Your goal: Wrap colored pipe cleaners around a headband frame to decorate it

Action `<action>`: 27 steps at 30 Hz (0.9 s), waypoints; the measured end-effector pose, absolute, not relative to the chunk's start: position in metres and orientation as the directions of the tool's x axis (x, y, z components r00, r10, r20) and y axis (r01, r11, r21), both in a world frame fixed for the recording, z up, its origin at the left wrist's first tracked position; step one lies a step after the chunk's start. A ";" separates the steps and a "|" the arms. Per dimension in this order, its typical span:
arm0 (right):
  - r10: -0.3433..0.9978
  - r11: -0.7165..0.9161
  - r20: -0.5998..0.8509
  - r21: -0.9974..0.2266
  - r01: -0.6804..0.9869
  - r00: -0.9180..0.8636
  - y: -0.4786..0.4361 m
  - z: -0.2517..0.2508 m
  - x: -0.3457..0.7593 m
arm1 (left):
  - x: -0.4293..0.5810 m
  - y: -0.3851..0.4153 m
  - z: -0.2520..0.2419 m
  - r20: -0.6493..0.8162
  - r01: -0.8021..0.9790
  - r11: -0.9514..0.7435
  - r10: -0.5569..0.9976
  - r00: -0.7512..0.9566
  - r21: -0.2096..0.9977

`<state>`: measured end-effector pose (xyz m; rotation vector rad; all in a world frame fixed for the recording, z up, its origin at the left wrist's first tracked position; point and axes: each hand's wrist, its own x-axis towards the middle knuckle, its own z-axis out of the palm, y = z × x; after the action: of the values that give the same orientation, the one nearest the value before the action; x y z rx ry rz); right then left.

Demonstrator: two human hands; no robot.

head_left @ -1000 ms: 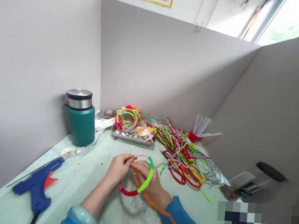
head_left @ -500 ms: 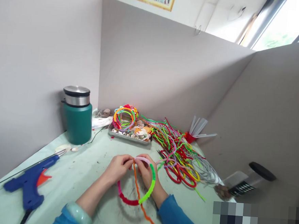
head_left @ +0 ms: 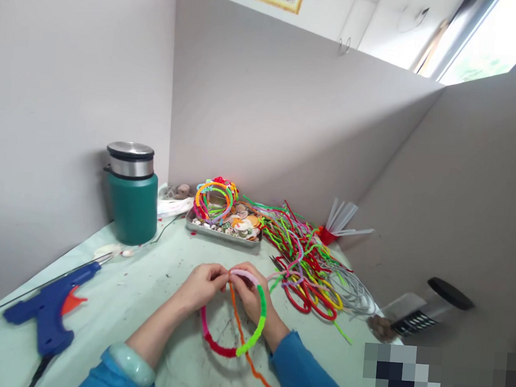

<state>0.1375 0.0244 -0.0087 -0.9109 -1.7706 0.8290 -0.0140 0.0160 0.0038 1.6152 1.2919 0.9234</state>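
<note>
A ring wrapped in pipe cleaners [head_left: 254, 335] is held upright over the table, coloured pink, dark red, light green, green and pale lilac. My left hand [head_left: 202, 285] pinches its top left part with thumb and forefinger. Right beside it, my right hand [head_left: 251, 293] grips the lilac stretch at the top. An orange pipe cleaner [head_left: 252, 365] starts between the fingertips of both hands and hangs down across the ring, its loose length trailing toward my right sleeve. My fingers hide the spot where the orange strand meets the ring.
A metal tray [head_left: 224, 236] holds shells and finished colourful rings. To its right lies a heap of pipe cleaners [head_left: 294, 243] with red-handled scissors [head_left: 308, 297]. A blue glue gun [head_left: 51, 309] and a green flask [head_left: 131, 208] stand left. A clear jar [head_left: 426, 314] is tipped at right.
Both hands and the ring stay nearly in place, with the fingertips still pinched together at the top. The view has shifted slightly.
</note>
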 end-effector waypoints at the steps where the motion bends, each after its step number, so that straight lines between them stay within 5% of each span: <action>1: 0.857 0.497 0.435 -0.839 0.221 -0.277 0.024 -0.008 0.138 | -0.015 0.016 0.004 0.039 0.356 -0.111 0.978 0.203 0.928; 14: 0.719 0.689 0.572 -0.665 0.290 -0.395 0.026 -0.005 0.142 | -0.019 0.016 0.002 -0.138 0.268 0.063 0.953 0.271 0.961; 27: 0.781 0.608 0.499 -0.745 0.275 -0.375 0.022 -0.001 0.142 | -0.018 0.014 0.003 -0.166 0.161 0.119 0.932 0.322 0.980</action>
<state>0.1421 0.0220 -0.0006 -0.8408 -1.9299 0.7057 -0.0180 0.0140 0.0029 1.3426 1.1160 0.7830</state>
